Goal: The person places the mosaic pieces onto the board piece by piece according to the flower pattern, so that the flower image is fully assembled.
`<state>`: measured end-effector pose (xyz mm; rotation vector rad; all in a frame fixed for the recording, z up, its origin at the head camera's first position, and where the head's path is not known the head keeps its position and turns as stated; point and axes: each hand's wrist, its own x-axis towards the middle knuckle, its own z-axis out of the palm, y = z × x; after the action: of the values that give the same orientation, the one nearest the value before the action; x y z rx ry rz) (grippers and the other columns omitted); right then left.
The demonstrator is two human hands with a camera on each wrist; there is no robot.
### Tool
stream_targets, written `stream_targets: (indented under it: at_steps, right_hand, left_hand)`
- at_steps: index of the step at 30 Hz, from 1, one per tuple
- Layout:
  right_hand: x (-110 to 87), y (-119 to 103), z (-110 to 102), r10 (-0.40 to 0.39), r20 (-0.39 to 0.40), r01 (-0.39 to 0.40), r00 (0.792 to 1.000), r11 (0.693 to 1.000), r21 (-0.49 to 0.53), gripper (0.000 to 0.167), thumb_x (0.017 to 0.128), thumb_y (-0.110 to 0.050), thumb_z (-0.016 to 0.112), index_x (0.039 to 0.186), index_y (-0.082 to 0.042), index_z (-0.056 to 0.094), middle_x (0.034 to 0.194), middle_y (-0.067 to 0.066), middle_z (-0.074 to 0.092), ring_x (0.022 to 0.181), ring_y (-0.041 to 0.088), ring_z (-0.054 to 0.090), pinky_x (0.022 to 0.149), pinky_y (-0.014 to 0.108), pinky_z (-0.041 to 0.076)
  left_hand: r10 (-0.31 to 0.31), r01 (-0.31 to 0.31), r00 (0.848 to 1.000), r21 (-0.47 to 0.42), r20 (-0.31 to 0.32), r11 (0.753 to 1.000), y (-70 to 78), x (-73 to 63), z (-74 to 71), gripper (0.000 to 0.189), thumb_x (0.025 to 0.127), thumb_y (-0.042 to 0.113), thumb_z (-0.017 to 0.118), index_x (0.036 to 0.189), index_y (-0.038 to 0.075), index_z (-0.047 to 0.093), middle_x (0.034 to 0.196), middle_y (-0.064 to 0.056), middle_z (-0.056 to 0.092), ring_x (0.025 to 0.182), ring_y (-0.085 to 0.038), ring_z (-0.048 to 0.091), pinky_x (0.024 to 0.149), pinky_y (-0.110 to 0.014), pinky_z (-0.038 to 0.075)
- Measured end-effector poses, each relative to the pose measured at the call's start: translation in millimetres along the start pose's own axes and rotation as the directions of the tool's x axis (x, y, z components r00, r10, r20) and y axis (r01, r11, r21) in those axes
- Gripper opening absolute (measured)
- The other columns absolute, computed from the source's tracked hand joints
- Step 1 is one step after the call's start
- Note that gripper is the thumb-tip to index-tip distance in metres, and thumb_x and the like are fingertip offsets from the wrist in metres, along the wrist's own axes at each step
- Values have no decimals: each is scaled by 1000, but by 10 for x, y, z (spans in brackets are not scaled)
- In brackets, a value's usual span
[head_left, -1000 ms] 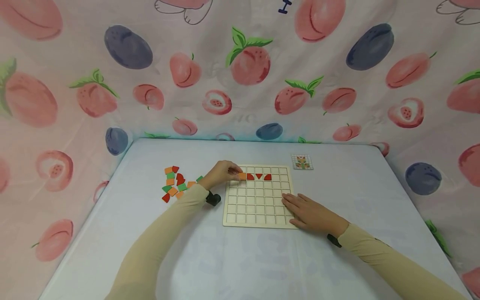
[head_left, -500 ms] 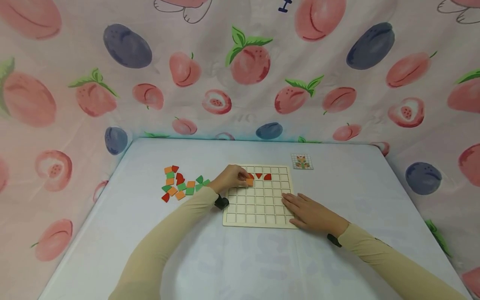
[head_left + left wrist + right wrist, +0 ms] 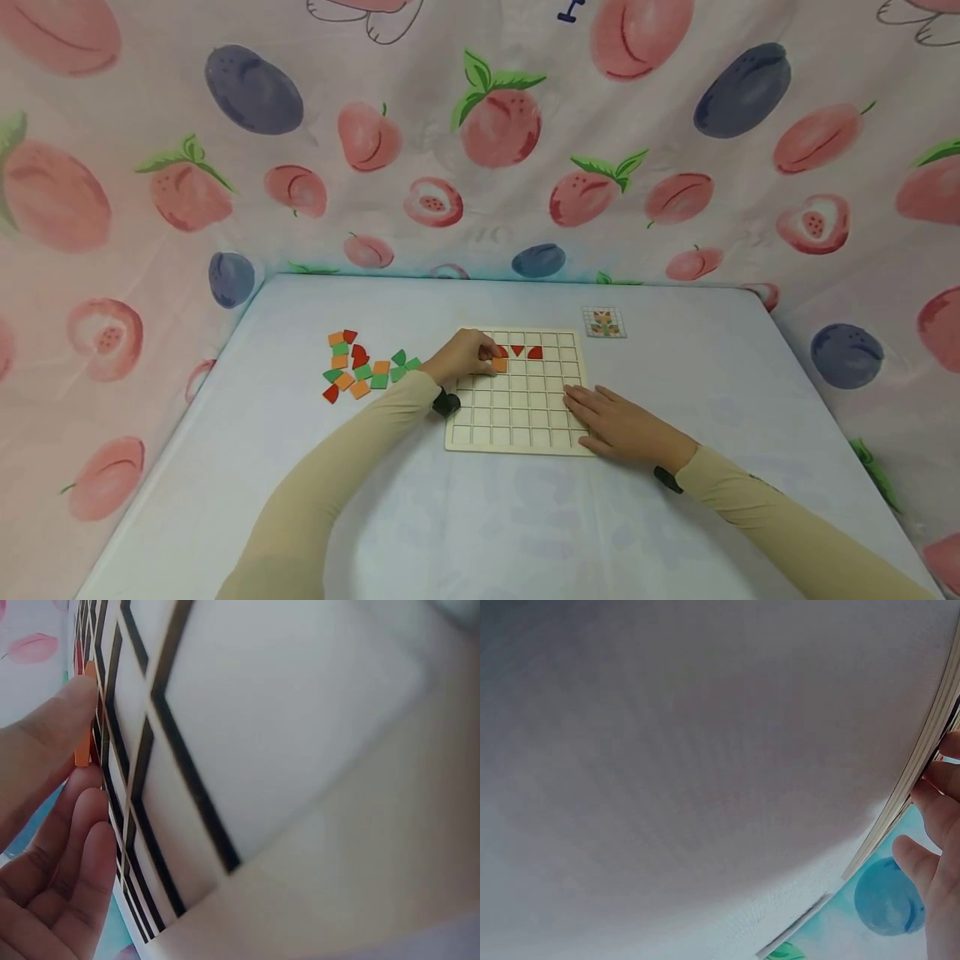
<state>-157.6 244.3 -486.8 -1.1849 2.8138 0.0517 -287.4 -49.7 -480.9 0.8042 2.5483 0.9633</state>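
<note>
My left hand (image 3: 461,357) pinches an orange square tile (image 3: 499,365) over the upper left of a pale wooden grid board (image 3: 510,425). In the left wrist view the thumb is on the orange tile (image 3: 84,746), which is tipped on edge close to the grid. Just beyond it, a row holds a red quarter-round tile (image 3: 502,352), partly behind the fingers, a red triangle (image 3: 517,351) and another red quarter-round tile (image 3: 535,353). My right hand (image 3: 622,423) rests with fingers straight on the board's right edge.
Left of the board lie several loose green, orange and red tiles, among them an orange square (image 3: 361,389) and a green square (image 3: 379,382). A small pattern card (image 3: 604,322) lies behind the board at the right. A fruit-print cloth hangs behind the table.
The left hand has moved right and slightly nearer with the orange tile, from left of the red row to just below its first tile. The right hand stays put.
</note>
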Motion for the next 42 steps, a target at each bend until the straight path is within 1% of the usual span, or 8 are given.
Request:
stream_targets:
  at_steps: [4, 9, 14, 17, 28, 34, 37, 42]
  right_hand:
    - [-1, 4, -3, -4, 1, 4, 1000, 1000, 1, 64, 97, -41, 47, 146, -3, 31, 154, 12, 29, 141, 26, 29, 113, 45, 27]
    - [-2, 20, -1, -16, -11, 16, 1000, 1000, -7, 64, 97, -41, 47, 146, -3, 32, 153, 12, 29, 141, 26, 30, 113, 45, 28]
    - [4, 37, 7, -8, -5, 8, 1000, 1000, -1, 64, 97, -41, 47, 146, -3, 31, 154, 12, 28, 141, 26, 29, 113, 46, 28]
    - [12, 41, 11, -4, 2, 4, 1000, 1000, -2, 65, 97, -42, 46, 146, -3, 31, 154, 12, 29, 141, 26, 29, 113, 46, 28]
    - [15, 21, 3, -1, 4, 1, 1000, 1000, 13, 64, 97, -41, 47, 146, -3, 31, 154, 12, 29, 141, 26, 29, 113, 46, 27]
    - [13, 7, -2, 3, 6, -3, 1000, 1000, 19, 64, 96, -41, 47, 146, -3, 31, 153, 12, 29, 141, 26, 29, 113, 46, 28]
    - [15, 2, -5, 6, 12, -7, 1000, 1000, 14, 64, 97, -41, 47, 146, -4, 31, 154, 11, 29, 141, 26, 29, 113, 46, 27]
    - [11, -5, -13, 2, 5, -2, 1000, 1000, 2, 65, 96, -42, 47, 146, -4, 31, 153, 11, 30, 141, 26, 30, 113, 46, 29]
  left_hand:
    - [5, -5, 1000, 29, 2, 1000, -6, -3, -8, 26, 76, 18, 77, 100, 9, 72, 91, -3, 67, 77, -11, 55, 71, -22, 47]
    - [0, 0, 1000, 61, -6, 998, 23, -24, -39, 25, 76, 18, 78, 99, 10, 72, 94, -3, 68, 82, -12, 57, 75, -25, 49]
    - [-28, 28, 1000, 39, -10, 999, 54, -38, -63, 21, 78, 16, 76, 97, 8, 72, 97, -4, 69, 88, -15, 61, 81, -27, 50]
    - [-38, 39, 999, 31, -11, 999, 57, -31, -62, 20, 78, 14, 76, 97, 7, 72, 97, -5, 68, 89, -16, 61, 81, -27, 51]
    - [-29, 29, 1000, 21, 6, 999, 25, 2, -28, 19, 79, 13, 75, 97, 7, 71, 96, -6, 68, 85, -15, 60, 76, -25, 50]
    - [-2, 2, 1000, -22, -8, 1000, -61, -21, -26, 19, 78, 16, 76, 95, 9, 72, 92, -3, 68, 81, -11, 59, 74, -23, 50]
    - [16, -16, 1000, -35, -5, 999, -92, -45, -61, 20, 78, 16, 77, 96, 10, 73, 92, -2, 70, 78, -9, 59, 72, -21, 49]
    - [7, -4, 999, -81, 39, 997, -124, -119, -197, 25, 79, 16, 75, 103, 8, 72, 96, -4, 71, 80, -9, 62, 75, -21, 51]
